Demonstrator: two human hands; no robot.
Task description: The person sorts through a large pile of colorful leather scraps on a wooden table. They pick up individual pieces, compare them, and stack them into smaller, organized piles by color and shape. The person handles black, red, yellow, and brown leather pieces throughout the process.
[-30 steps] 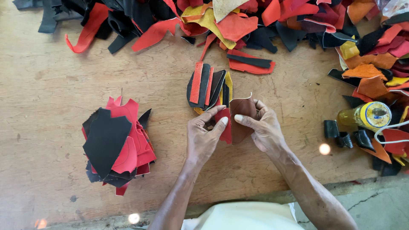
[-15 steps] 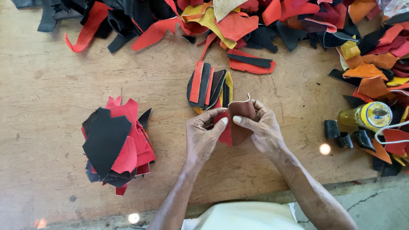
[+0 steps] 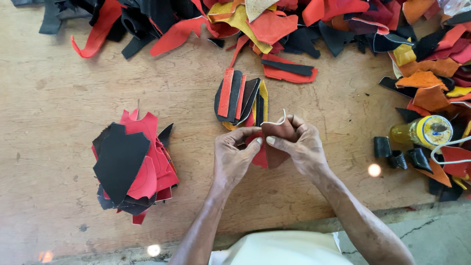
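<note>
Both my hands meet at the middle of a wooden table. My right hand pinches a brown leather piece and folds its upper edge up, so a pale rim shows. My left hand grips the same piece from the left, thumb against it. A red piece lies under the brown one. Just beyond my hands sits a small stack of black, red and yellow cut pieces.
A pile of red and black cut shapes lies to the left. Loose scraps in red, black, orange and yellow fill the far edge and the right side. A yellow-lidded bottle lies at the right.
The brown piece has been lifted and its top edge curled up between my fingers. My hands have stayed in the same place.
</note>
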